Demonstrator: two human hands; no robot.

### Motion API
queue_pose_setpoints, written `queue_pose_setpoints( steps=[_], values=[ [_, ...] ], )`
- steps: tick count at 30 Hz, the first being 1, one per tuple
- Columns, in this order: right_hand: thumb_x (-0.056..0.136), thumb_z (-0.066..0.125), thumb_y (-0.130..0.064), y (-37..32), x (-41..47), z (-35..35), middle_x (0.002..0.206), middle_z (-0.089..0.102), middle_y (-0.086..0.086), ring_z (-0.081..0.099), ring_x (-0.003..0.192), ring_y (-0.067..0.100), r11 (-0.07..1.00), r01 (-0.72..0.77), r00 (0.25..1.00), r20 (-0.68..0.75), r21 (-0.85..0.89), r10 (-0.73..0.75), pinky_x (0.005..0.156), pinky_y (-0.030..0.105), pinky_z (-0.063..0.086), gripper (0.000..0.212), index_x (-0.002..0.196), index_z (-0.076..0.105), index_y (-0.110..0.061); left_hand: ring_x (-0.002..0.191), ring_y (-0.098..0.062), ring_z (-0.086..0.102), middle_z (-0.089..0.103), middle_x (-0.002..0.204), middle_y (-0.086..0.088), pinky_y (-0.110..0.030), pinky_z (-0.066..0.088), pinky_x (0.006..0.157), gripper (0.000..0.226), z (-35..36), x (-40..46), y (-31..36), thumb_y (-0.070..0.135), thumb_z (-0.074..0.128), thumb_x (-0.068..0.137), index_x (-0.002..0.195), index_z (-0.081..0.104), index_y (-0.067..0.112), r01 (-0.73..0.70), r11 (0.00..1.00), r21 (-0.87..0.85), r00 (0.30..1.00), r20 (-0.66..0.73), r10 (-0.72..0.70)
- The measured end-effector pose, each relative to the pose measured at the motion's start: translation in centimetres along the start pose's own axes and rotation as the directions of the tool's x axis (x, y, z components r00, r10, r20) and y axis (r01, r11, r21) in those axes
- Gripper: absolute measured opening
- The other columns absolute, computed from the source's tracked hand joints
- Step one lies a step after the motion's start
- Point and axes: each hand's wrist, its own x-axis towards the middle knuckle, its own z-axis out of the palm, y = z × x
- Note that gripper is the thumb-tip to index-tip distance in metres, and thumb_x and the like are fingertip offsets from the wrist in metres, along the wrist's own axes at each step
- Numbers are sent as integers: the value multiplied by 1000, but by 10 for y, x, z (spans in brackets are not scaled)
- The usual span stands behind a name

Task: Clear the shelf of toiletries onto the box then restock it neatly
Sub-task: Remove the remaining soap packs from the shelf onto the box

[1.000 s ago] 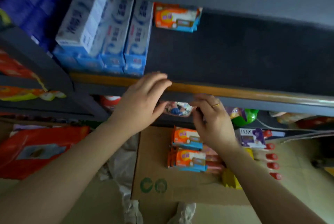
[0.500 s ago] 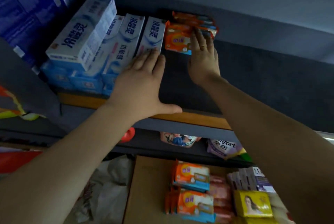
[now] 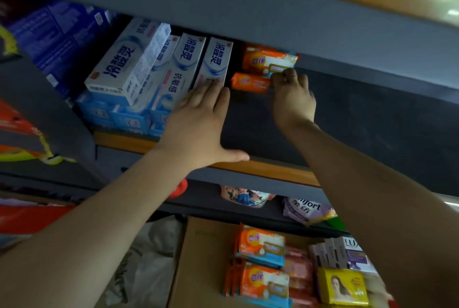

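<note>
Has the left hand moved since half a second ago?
No. The left hand still lies flat against the rightmost toothpaste box, thumb over the shelf edge.

A dark blue carton stack (image 3: 59, 42) occupies the neighbouring bay at ten o'clock. Red and yellow packaging (image 3: 22, 139) hangs along the nine o'clock edge, with a red bag (image 3: 32, 220) below it at eight o'clock. On the tier beneath, a red cap (image 3: 180, 188) shows near centre, a floral pouch (image 3: 244, 198) just right of it, and a purple softener pouch (image 3: 304, 209) at four o'clock. Crumpled pale plastic (image 3: 149, 258) lies at six o'clock.
</note>
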Motion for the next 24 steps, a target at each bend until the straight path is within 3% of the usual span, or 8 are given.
queue_pose_setpoints(
  steps=[2,5,8,11,14,17,20,24],
  values=[
    [90,47,-1,4,-16,-14,141,36,10,36,122,35,991,-17,1000,-4,130,18,75,38,40,51,137,37,-15,144,-24,-5,-8,157,-9,-35,-1,115,127,-1,0,-1,85,44,61,146,-14,11,-5,1000,-30,1000,22,5],
    [91,54,-10,9,-52,-40,130,49,18,46,113,40,960,90,992,-109,264,-63,88,43,40,40,129,46,-5,144,-24,-4,-8,157,-8,-40,2,117,131,-15,-3,-1,74,59,60,145,-21,15,17,950,-311,999,44,-4],
    [87,61,-10,12,-99,-69,111,56,15,54,99,34,855,159,981,-178,494,-79,84,41,44,34,120,54,-3,140,-27,22,24,152,-11,-44,24,114,98,-29,-21,8,57,63,70,147,18,16,-142,817,-559,976,-215,22],
    [82,65,-10,14,-143,-89,106,49,-3,48,97,4,693,149,989,-90,705,-121,85,9,40,36,117,56,-9,110,-17,53,58,119,-7,-30,44,92,51,-42,-58,23,44,60,78,121,49,19,-321,728,-605,915,-397,73],
    [75,73,-23,20,-182,-95,108,57,-6,55,99,0,438,-124,977,186,891,-103,85,10,43,37,107,55,-27,87,-9,56,66,95,-5,-23,44,75,49,-56,-95,37,47,66,71,102,61,9,-316,723,-614,917,-395,65],
    [76,69,-13,12,-218,-96,104,64,3,64,92,6,110,-389,912,399,915,-90,75,18,52,34,107,57,-19,81,-12,60,68,90,-2,-28,47,70,54,-67,-122,42,55,65,67,97,64,10,-233,741,-630,956,-289,55],
    [81,61,1,1,-242,-99,105,66,11,66,92,13,31,-480,873,481,877,-78,73,21,54,32,111,57,-9,84,-14,62,69,93,1,-29,47,70,59,-76,-137,44,62,65,64,98,63,14,-167,755,-634,982,-176,69],
    [71,67,-17,-7,-256,-110,100,68,10,67,90,20,-26,-498,866,498,867,39,74,28,55,36,106,61,-9,80,-4,61,67,92,7,-17,47,68,43,-80,-144,43,40,76,71,103,62,15,-47,638,-768,998,-63,-2]
  ],
)
